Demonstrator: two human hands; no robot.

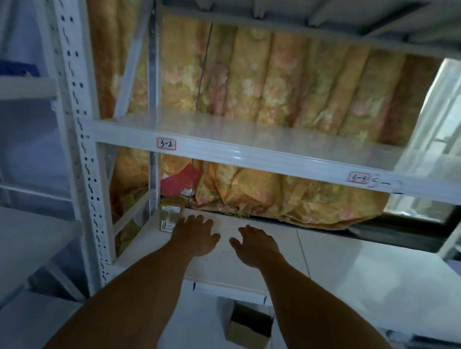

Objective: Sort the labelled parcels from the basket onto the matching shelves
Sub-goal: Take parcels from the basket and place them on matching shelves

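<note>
Two bare hands, left (194, 235) and right (256, 243), were held open and empty over the white metal lower shelf (352, 266), where a small yellowish labelled parcel (169, 216) was stood beyond the left fingertips, against a floral orange curtain (281, 91).

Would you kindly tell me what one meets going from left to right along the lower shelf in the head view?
Perforated upright post → small parcel standing at the shelf's left end → left hand → right hand → bare shelf surface.
</note>
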